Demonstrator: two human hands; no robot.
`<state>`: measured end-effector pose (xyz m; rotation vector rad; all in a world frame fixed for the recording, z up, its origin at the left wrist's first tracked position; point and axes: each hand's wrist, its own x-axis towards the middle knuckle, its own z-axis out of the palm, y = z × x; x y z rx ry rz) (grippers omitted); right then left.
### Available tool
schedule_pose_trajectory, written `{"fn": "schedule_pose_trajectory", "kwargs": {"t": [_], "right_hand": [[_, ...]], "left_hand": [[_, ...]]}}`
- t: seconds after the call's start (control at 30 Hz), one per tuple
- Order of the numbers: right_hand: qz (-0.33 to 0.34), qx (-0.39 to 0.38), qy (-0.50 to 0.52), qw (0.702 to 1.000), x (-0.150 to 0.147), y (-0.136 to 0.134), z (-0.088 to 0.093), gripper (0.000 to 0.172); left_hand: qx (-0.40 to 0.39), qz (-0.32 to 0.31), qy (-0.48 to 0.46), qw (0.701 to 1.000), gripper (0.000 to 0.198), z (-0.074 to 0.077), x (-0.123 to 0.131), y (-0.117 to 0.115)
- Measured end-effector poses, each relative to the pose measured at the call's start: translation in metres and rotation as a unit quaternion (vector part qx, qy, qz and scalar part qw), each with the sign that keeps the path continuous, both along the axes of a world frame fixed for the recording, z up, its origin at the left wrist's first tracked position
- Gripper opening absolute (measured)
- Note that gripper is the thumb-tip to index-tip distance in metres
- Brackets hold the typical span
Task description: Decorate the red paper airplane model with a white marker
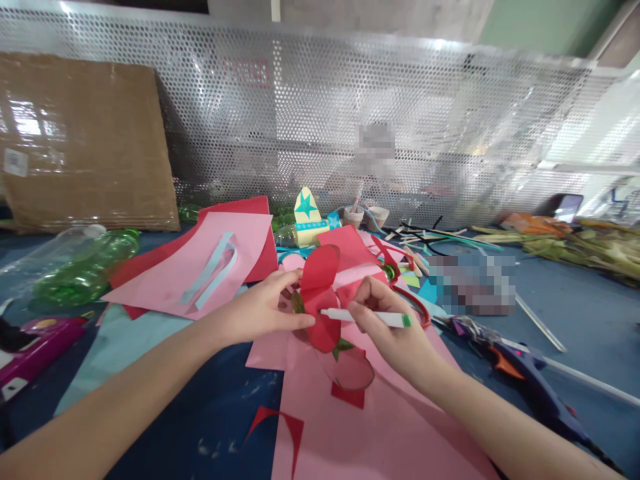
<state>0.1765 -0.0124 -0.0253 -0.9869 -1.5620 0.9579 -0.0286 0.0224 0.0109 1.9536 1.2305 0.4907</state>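
My left hand (pixel 275 303) pinches a paper flower from its left side. It has red paper petals (pixel 323 267), a clear plastic petal (pixel 353 370) edged in dark brown, and small green leaf shapes (pixel 343 347). In my right hand (pixel 385 307) is a white marker (pixel 373 317) with a green end. Its tip points left and meets the lower red petal, or sits just over it; I cannot tell which. Beneath lies a large pink paper sheet (pixel 395 433) with a small red paper piece (pixel 349 394) on it.
A glue gun (pixel 537 387) lies at right, a magenta tool (pixel 43 347) at far left. Green plastic bottle (pixel 93 270), pink and red sheets (pixel 200 257) and a curved red scrap (pixel 280 420) lie around. Cardboard (pixel 85 143) leans on a perforated metal panel (pixel 320 100) behind.
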Motion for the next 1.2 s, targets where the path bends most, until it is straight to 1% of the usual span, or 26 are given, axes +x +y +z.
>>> {"fn": "schedule_pose_trajectory", "kwargs": {"t": [0.1,0.27,0.37,0.47,0.6,0.67,0.8,0.97,1.07,1.2], "right_hand": [[-0.008,0.009,-0.004,1.000,0.000,0.001,0.001,0.021],[-0.020,0.026,-0.008,0.999,0.001,0.005,-0.002,0.022],[-0.029,0.027,-0.001,0.999,0.001,0.010,-0.005,0.023],[-0.024,0.036,0.005,0.999,0.001,0.013,-0.006,0.023],[-0.013,0.046,0.009,0.999,0.001,0.015,-0.005,0.023],[-0.013,0.048,0.007,0.999,0.001,0.015,-0.004,0.023],[-0.018,0.042,0.004,0.999,0.001,0.014,-0.003,0.022],[-0.032,0.045,-0.004,0.998,0.004,0.013,0.003,0.021],[-0.045,0.054,-0.013,0.997,0.008,0.013,0.005,0.021],[-0.043,0.050,-0.020,0.998,0.011,0.013,0.006,0.018]], "left_hand": [[-0.005,0.010,0.010,1.000,0.057,0.002,0.001,-0.001],[-0.003,-0.003,-0.007,1.000,0.054,0.004,0.002,-0.002],[0.005,-0.007,0.002,1.000,0.053,0.004,0.003,-0.002],[0.016,-0.012,0.007,1.000,0.053,0.004,0.003,-0.002],[0.024,-0.014,-0.003,1.000,0.045,0.003,0.003,-0.003],[0.024,-0.016,-0.006,1.000,0.044,0.003,0.003,-0.003],[0.023,-0.013,0.002,1.000,0.045,0.004,0.003,-0.003],[0.030,-0.012,0.012,0.999,0.054,0.004,0.002,-0.002],[0.021,-0.013,0.006,1.000,0.053,0.003,0.002,-0.002],[0.010,-0.014,0.003,1.000,0.052,0.003,0.002,-0.002]]}}
